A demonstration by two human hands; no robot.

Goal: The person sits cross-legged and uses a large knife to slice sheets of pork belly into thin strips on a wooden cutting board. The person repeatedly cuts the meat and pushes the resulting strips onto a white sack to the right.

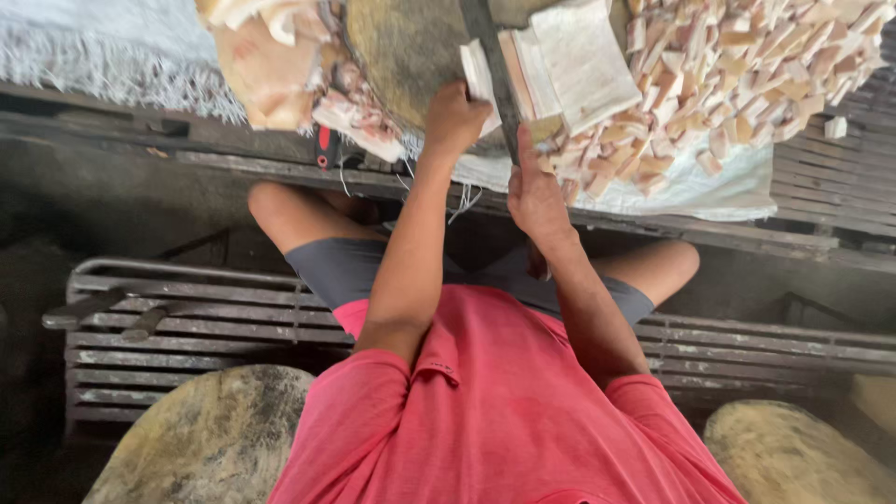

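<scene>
Clasping a pale slab [478, 79], the left hand [455, 121] is closing its fingers round the slab's near edge and pressing it against a dark upright blade [492, 56]. Just right of it, the right hand [534, 191] is lying along the blade's near end with one finger stretched out; whether it is clenching anything I cannot tell. Beyond the blade, a stack of flat slabs [583, 61] is waiting. Further right, a big heap of cut cubes [747, 65] is lying on a white woven sack [709, 187], so much seems done. Left of the grip, a pile of uncut pieces [266, 70] is waiting too. No label or sign is showing.
</scene>
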